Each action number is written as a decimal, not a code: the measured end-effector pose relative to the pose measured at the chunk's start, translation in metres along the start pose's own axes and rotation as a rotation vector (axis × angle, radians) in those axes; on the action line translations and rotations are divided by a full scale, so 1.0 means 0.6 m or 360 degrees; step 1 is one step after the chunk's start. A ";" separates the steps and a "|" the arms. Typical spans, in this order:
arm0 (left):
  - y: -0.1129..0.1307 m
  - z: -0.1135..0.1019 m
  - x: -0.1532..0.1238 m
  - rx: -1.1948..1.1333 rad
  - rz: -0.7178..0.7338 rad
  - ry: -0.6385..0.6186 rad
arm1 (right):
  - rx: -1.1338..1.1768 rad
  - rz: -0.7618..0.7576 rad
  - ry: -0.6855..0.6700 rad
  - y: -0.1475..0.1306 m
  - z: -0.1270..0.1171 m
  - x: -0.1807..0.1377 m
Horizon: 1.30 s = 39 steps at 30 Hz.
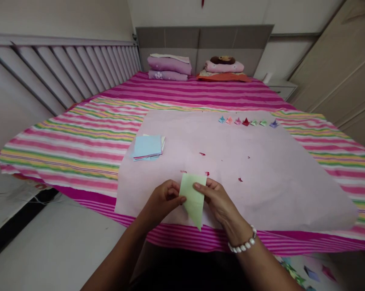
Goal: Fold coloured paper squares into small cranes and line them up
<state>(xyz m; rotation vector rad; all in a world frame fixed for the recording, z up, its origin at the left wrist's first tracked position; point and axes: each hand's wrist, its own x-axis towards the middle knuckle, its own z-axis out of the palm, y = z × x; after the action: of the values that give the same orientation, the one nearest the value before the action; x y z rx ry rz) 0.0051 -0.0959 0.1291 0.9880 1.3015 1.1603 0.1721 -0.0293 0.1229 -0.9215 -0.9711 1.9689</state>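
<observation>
A person's two bare hands hold a pale green paper (192,194) above the near edge of a large pale sheet (261,190) spread on a striped bed (70,139). The left hand (165,201) pinches its left side; the right hand (216,199) grips its upper right, thumb in front, probably to steady it from both sides. A paper stack (147,145) sits by the sheet's left edge, seemingly within reach. Seven folded pieces (245,122) line the far edge toward the right corner, apparently kept clear of the hands; red scraps (202,154) lie between.

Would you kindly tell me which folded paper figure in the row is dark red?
The fourth figure from the left; the others are blue, peach, pink, green or purple.
</observation>
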 end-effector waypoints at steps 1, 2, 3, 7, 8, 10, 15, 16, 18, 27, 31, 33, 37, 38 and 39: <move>-0.002 0.001 0.000 0.0039 0.0028 -0.0011 | -0.0001 -0.0027 0.0055 -0.001 0.001 0.001; -0.004 0.002 0.001 0.0071 0.0069 0.0009 | -0.0003 -0.0070 0.0099 0.000 0.001 0.002; -0.006 0.003 0.001 0.0093 0.0111 0.0059 | -0.0010 -0.0125 0.0130 0.000 0.002 0.002; -0.009 0.005 0.004 0.0080 0.0235 0.0329 | -0.0135 -0.0361 0.0183 0.000 0.000 -0.001; -0.007 0.005 0.004 0.0070 0.0266 0.0355 | -0.0189 -0.0397 0.0180 -0.001 -0.001 -0.003; -0.004 0.006 0.001 0.0107 0.0344 0.0346 | -0.0304 -0.0425 0.0145 -0.007 -0.003 -0.005; -0.002 0.005 -0.004 0.0342 0.0486 0.0302 | -0.0410 -0.0489 0.0090 -0.019 -0.008 -0.008; -0.003 0.005 -0.004 0.0373 0.0524 0.0285 | -0.0419 -0.0511 0.0093 -0.020 -0.009 -0.009; -0.005 0.003 -0.002 0.0415 0.0649 0.0239 | -0.0478 -0.0561 0.0111 -0.019 -0.011 -0.009; -0.016 -0.010 0.006 0.0657 0.0904 0.0337 | -0.0534 -0.0520 0.0039 -0.020 -0.026 -0.010; -0.021 -0.011 0.008 0.0687 0.0895 0.0330 | -0.0699 -0.0618 -0.0044 -0.031 -0.027 -0.015; -0.022 -0.011 0.009 0.0675 0.0874 0.0316 | -0.0834 -0.0706 -0.0095 -0.035 -0.027 -0.016; -0.022 -0.012 0.010 0.0650 0.0787 0.0283 | -0.1072 -0.0783 -0.0170 -0.034 -0.027 -0.015; -0.022 -0.013 0.010 0.0642 0.0761 0.0272 | -0.1123 -0.0796 -0.0174 -0.032 -0.028 -0.014; -0.023 -0.014 0.010 0.0628 0.0736 0.0261 | -0.1169 -0.0807 -0.0176 -0.031 -0.029 -0.013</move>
<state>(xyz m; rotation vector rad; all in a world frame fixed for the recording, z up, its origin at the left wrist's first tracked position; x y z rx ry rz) -0.0026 -0.0932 0.1143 1.5702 1.5150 1.3794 0.1956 -0.0222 0.1329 -0.8233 -1.8469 1.2426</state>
